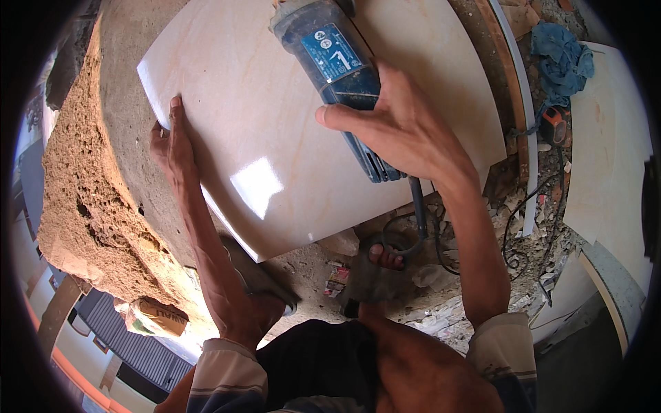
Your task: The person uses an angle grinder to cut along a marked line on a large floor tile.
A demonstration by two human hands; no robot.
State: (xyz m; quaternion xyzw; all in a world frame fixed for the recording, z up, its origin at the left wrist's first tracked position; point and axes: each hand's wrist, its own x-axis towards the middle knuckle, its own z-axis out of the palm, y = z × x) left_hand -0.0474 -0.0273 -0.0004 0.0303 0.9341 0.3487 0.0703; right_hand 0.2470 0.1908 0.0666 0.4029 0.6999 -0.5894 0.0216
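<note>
A large glossy cream tile (227, 76) with faint veins lies in front of me, bright glare on its near part. My left hand (174, 144) grips its left edge, thumb flat on the top face and fingers curled at the rim. Over the tile, my right hand (406, 124) is wrapped round the body of a blue angle grinder (330, 65). The tool's head points to the far side and its tip is cut off by the upper picture edge. From its rear end a black cord (418, 206) runs down past the tile's near edge.
Brown sand (89, 186) is heaped on the left, with a torn bag (157, 318) near it. On the right are a long strip (529, 138), a blue cloth (561, 58), an orange tape measure (554, 125) and another tile (609, 158). Rubble and looped cord lie near my feet.
</note>
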